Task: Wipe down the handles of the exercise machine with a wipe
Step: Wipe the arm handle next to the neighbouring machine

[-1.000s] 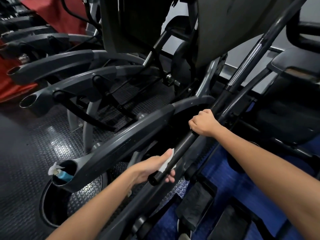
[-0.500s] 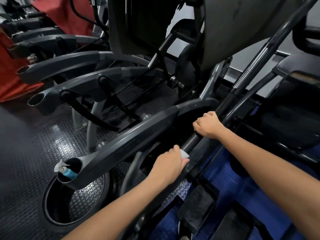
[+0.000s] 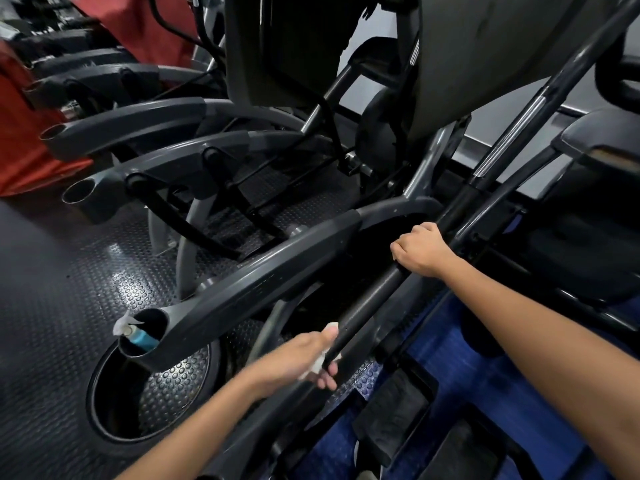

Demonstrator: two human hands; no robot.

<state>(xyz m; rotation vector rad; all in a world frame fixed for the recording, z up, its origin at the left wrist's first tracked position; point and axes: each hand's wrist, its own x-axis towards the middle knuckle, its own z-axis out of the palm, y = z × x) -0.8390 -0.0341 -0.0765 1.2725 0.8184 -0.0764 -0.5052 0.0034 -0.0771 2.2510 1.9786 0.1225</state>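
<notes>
Handle (image 3: 367, 306) in both hands, wipe (image 3: 320, 362) in left hand (image 3: 298, 358), bottle (image 3: 138, 336) in cupholder (image 3: 166, 344)

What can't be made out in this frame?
- Head view: the wipe mostly hidden inside the left hand, which is motion-blurred.
- Right hand: fingers wrap behind the handle, hidden.
- Bottle in the cup holder: label too small, body sunk inside.
</notes>
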